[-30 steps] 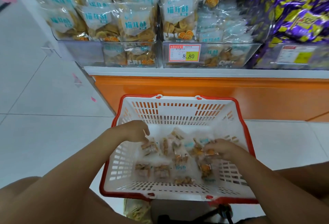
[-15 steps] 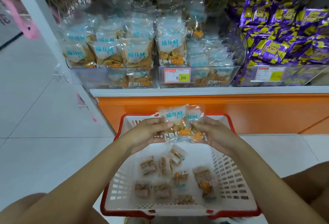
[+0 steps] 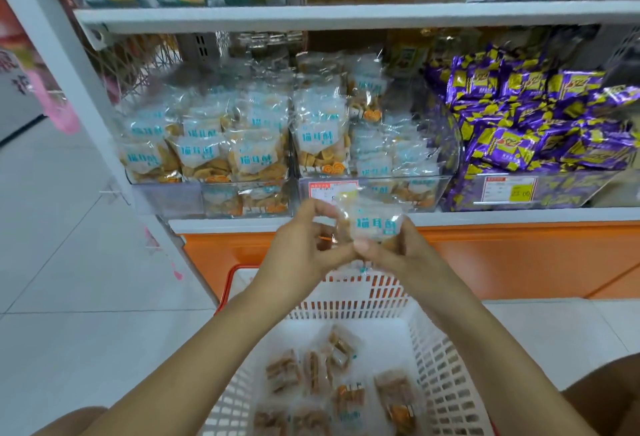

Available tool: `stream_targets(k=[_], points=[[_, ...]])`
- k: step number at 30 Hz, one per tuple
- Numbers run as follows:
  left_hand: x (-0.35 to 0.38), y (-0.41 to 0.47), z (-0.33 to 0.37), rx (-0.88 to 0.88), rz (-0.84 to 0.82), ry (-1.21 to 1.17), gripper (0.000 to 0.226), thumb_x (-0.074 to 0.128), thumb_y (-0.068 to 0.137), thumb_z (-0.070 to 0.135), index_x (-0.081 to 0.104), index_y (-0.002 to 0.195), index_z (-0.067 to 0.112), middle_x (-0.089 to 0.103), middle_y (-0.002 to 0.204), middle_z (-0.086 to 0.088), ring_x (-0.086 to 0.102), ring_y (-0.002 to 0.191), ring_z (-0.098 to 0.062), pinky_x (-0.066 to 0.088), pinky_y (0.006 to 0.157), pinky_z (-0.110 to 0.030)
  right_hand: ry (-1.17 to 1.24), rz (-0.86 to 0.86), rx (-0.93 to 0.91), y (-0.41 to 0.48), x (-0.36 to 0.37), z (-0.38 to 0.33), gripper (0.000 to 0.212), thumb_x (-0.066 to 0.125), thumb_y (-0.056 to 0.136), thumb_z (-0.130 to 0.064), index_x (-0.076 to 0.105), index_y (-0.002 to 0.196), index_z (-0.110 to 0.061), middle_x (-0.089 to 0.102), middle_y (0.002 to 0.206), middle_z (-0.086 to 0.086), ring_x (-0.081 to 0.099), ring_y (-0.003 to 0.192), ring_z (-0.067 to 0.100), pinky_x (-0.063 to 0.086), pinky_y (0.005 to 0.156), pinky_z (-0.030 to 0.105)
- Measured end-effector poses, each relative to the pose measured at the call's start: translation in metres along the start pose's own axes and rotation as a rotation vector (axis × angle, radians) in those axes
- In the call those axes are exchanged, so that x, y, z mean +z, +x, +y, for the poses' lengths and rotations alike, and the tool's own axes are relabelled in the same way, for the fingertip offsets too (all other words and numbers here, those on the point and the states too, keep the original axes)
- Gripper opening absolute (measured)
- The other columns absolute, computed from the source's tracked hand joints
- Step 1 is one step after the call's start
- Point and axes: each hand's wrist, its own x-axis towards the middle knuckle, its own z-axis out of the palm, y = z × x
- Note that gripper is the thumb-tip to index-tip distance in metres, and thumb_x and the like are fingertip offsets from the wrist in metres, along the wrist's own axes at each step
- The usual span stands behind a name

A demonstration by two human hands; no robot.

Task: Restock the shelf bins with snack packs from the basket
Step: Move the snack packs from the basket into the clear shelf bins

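Since a second ago the left hand (image 3: 304,245) and right hand (image 3: 398,252) have come up out of the basket (image 3: 346,307) and now meet in front of the shelf edge. Both pinch a clear snack pack (image 3: 375,224) by its lower part; whether a second pack sits behind it I cannot tell. The pack is level with the price tag (image 3: 332,190) on the middle bin (image 3: 429,190) and not yet inside. Its printed face looks toward the camera with the label upright. Its long axis is roughly vertical, with the top seam toward the bin. The pick seems done and the drop-in probably comes next. More packs (image 3: 348,397) lie in the basket.
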Motion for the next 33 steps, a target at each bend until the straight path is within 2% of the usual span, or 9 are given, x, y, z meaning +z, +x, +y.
stream_targets(k=[6, 9, 15, 17, 20, 25, 27, 30, 33], points=[[-0.01, 0.026, 0.036, 0.165, -0.01, 0.207, 0.07, 0.063, 0.068, 0.059, 0.039, 0.127, 0.029, 0.064, 0.113, 0.012, 0.063, 0.1, -0.003, 0.053, 0.087, -0.023, 0.024, -0.032, -0.051, 0.029, -0.033, -0.044, 0.058, 0.076, 0.066, -0.05, 0.059, 0.115, -0.023, 0.069, 0.112, -0.002, 0.066, 0.105, 0.016, 0.052, 0.091, 0.039], [-0.012, 0.045, 0.039, 0.22, 0.115, 0.364, 0.059, 0.06, 0.085, 0.05, 0.043, 0.134, 0.022, 0.055, 0.127, 0.01, 0.052, 0.115, -0.003, 0.042, 0.093, -0.017, -0.012, 0.176, -0.053, 0.069, -0.052, -0.061, 0.037, 0.067, 0.084, -0.038, 0.057, 0.112, -0.016, 0.067, 0.112, 0.002, 0.066, 0.099, 0.019, 0.055, 0.086, 0.043], [-0.012, 0.075, 0.031, 0.246, 0.253, 0.659, 0.042, 0.06, 0.091, 0.027, 0.049, 0.13, 0.017, 0.046, 0.129, 0.002, 0.042, 0.121, -0.013, 0.028, 0.095, -0.017, -0.163, 0.261, -0.015, 0.154, -0.058, -0.092, 0.053, 0.068, 0.081, -0.042, 0.047, 0.121, -0.014, 0.058, 0.114, 0.004, 0.061, 0.093, 0.014, 0.053, 0.075, 0.027], [-0.01, 0.078, 0.033, 0.24, 0.27, 0.683, 0.045, 0.059, 0.091, 0.027, 0.047, 0.133, 0.018, 0.043, 0.131, 0.001, 0.037, 0.122, -0.013, 0.025, 0.095, -0.016, -0.283, 0.268, 0.013, 0.17, -0.051, -0.087, 0.059, 0.064, 0.083, -0.043, 0.042, 0.129, -0.012, 0.055, 0.122, 0.006, 0.059, 0.097, 0.017, 0.051, 0.076, 0.031], [-0.009, 0.079, 0.033, 0.247, 0.277, 0.715, 0.049, 0.058, 0.091, 0.027, 0.042, 0.137, 0.02, 0.041, 0.134, 0.0, 0.034, 0.124, -0.014, 0.026, 0.099, -0.021, -0.479, 0.289, 0.04, 0.182, -0.045, -0.08, 0.071, 0.055, 0.088, -0.046, 0.03, 0.144, -0.011, 0.039, 0.14, 0.012, 0.045, 0.123, 0.03, 0.041, 0.098, 0.041], [-0.008, 0.082, 0.032, 0.274, 0.287, 0.766, 0.054, 0.058, 0.091, 0.027, 0.039, 0.141, 0.019, 0.039, 0.135, -0.002, 0.032, 0.124, -0.016, 0.026, 0.101, -0.022, -0.186, 0.342, 0.03, 0.187, -0.039, -0.082, 0.055, 0.06, 0.086, -0.008, 0.037, 0.136, -0.009, 0.056, 0.122, 0.007, 0.055, 0.105, 0.02, 0.049, 0.074, 0.027], [-0.004, 0.084, 0.028, 0.277, 0.28, 0.794, 0.057, 0.058, 0.091, 0.027, 0.038, 0.143, 0.017, 0.039, 0.135, -0.005, 0.033, 0.126, -0.019, 0.03, 0.104, -0.027, -0.083, 0.317, 0.029, 0.185, -0.032, -0.08, 0.058, 0.053, 0.083, 0.003, 0.037, 0.137, -0.011, 0.057, 0.125, 0.009, 0.056, 0.108, 0.021, 0.051, 0.087, 0.034], [0.006, 0.083, 0.02, 0.315, 0.289, 0.88, 0.062, 0.063, 0.086, 0.023, 0.04, 0.142, 0.009, 0.042, 0.135, -0.013, 0.037, 0.126, -0.028, 0.036, 0.106, -0.039, -0.14, 0.188, 0.007, 0.175, -0.023, -0.081, 0.069, 0.052, 0.084, 0.001, 0.024, 0.146, -0.014, 0.051, 0.131, 0.005, 0.05, 0.117, 0.021, 0.041, 0.105, 0.04], [0.021, 0.078, 0.013, 0.323, 0.292, 0.92, 0.064, 0.067, 0.081, 0.019, 0.044, 0.138, 0.004, 0.041, 0.139, -0.02, 0.036, 0.132, -0.037, 0.034, 0.108, -0.047, -0.232, 0.155, 0.066, 0.171, -0.028, -0.087, 0.092, 0.058, 0.077, -0.008, 0.007, 0.153, -0.018, 0.048, 0.139, 0.009, 0.048, 0.121, 0.026, 0.04, 0.106, 0.041]])
